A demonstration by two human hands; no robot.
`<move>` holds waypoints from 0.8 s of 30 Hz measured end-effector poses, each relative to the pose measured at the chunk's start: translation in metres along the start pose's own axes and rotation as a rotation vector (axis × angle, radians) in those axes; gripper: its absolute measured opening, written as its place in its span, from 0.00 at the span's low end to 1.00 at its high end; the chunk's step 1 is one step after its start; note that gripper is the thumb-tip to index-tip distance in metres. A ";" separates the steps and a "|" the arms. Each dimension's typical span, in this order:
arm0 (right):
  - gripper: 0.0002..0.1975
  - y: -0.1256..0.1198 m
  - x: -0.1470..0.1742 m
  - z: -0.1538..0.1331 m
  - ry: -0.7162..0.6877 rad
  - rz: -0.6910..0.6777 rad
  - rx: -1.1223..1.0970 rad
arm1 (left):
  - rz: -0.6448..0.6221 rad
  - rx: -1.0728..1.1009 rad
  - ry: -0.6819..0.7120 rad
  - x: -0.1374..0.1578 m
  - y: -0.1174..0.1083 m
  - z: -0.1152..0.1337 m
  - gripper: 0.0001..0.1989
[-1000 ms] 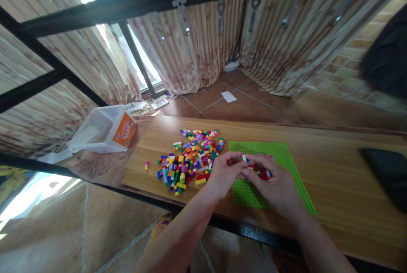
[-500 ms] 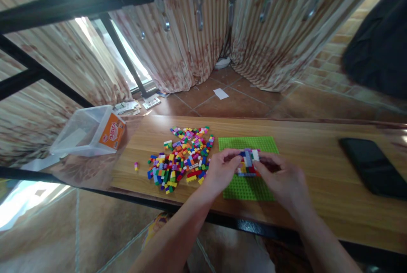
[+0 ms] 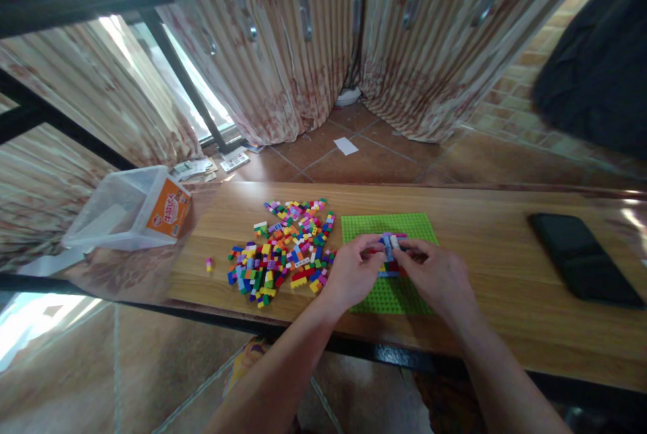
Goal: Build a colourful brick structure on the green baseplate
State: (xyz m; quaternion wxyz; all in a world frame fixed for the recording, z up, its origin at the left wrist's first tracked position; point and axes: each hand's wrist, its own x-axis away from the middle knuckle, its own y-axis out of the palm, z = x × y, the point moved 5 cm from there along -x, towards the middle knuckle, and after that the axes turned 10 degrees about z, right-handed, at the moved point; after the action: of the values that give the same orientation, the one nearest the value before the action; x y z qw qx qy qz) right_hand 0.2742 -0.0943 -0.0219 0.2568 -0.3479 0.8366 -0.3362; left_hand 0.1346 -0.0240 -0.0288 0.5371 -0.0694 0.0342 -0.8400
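Pinching one brick assembly (image 3: 388, 245) over one green baseplate (image 3: 391, 300) are two hands (image 3: 445, 277).

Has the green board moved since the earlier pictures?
No. The green board keeps its place relative to the table's far edge and the loose bricks; the view shifted.

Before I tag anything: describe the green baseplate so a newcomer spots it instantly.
Start at the long wooden table. Between the heap of mixed-colour bricks and the dark flat device farther right lies the green baseplate, partly covered by the left hand and the right hand. Unlike both neighbours, it is a single flat, bright-green sheet with studs.
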 end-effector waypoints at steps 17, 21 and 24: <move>0.17 0.006 -0.004 0.005 0.060 -0.017 -0.058 | -0.034 -0.022 0.086 0.003 0.005 -0.004 0.17; 0.16 0.009 -0.010 0.010 0.085 -0.051 -0.068 | -0.034 -0.014 0.080 0.003 0.007 -0.004 0.17; 0.14 0.013 -0.015 0.014 0.096 -0.079 -0.100 | -0.033 -0.027 0.090 0.003 0.007 -0.006 0.18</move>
State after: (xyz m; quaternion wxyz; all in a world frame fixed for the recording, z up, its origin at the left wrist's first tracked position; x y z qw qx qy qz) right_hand 0.2873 -0.0815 -0.0375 0.1853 -0.3765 0.8494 -0.3199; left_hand 0.1389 -0.0298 -0.0358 0.5200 -0.0392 0.0685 -0.8505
